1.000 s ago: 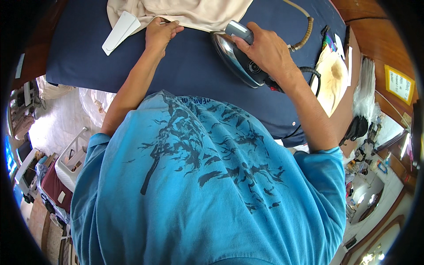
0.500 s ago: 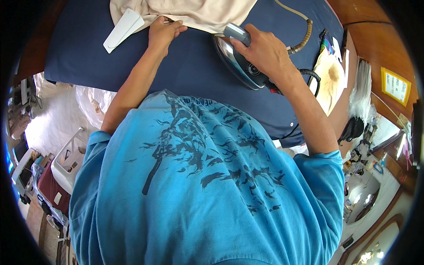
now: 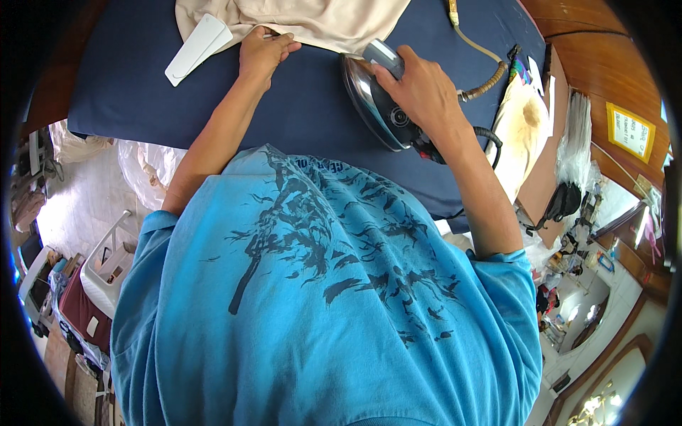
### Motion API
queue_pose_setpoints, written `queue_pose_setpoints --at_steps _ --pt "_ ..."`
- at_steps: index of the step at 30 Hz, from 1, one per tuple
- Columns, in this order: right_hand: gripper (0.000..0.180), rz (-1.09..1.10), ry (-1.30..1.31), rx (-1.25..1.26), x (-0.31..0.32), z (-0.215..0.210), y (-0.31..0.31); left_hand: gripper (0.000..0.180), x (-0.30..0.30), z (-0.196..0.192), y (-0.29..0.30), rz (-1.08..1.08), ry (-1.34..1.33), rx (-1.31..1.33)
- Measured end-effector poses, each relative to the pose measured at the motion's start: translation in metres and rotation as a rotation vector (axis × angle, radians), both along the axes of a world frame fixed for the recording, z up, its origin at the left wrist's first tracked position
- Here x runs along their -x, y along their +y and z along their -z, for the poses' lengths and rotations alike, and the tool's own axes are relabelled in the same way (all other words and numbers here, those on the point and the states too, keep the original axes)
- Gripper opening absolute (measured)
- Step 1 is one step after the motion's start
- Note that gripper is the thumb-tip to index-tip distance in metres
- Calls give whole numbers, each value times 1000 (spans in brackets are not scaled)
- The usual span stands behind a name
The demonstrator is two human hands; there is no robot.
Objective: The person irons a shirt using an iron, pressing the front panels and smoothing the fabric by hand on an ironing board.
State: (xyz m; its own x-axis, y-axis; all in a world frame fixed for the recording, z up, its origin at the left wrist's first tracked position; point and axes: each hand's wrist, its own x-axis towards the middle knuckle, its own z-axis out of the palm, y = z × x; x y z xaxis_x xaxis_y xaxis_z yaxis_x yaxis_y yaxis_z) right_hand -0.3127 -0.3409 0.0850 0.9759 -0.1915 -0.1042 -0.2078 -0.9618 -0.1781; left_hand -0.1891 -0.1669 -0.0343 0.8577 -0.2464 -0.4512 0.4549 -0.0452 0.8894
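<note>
A beige garment (image 3: 312, 20) lies at the far side of a dark blue cloth-covered ironing surface (image 3: 305, 92). My left hand (image 3: 264, 55) pinches the near hem of that garment, fingers pointing right. My right hand (image 3: 425, 89) is wrapped round the grey handle of a clothes iron (image 3: 369, 96). The iron's tip touches or nearly touches the hem, and its body slants back toward me on the blue cloth. Two long white overlapping strips (image 3: 199, 50), rounded at one end, rest partly on the garment, left of my left hand.
A brown-wrapped hose (image 3: 486, 84) and a black cord run from the iron on the right. Beside them lies a stained cream cloth (image 3: 522, 128) at the surface's right edge. Clear plastic bags (image 3: 149, 167) and a white plastic chair (image 3: 106, 273) stand below on the left.
The iron's rear end has swung slightly left and toward me. My right forearm and elbow have shifted left, and the hose has moved with them. My left hand keeps its place on the hem.
</note>
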Motion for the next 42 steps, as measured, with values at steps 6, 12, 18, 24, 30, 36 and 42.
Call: queue_pose_setpoints --at_steps 6,12,18,24,30,36,42 --pt "39 34 -48 -24 -2 3 4 14 0 3 1 -29 20 29" --pt "39 105 29 -74 6 -6 8 17 -3 7 3 -11 38 50" --pt "47 83 70 -94 -4 -7 7 15 -2 3 1 -14 40 20" --pt "46 180 77 -132 19 -9 -18 18 -3 3 2 -7 25 17" --pt "50 396 5 -161 68 -11 -96 13 0 0 2 -14 34 -10" --pt "51 509 -125 -90 109 -31 -212 10 4 -2 6 23 31 -28" --pt "57 756 -129 -73 147 -14 -336 22 19 -6 25 -62 -41 455"
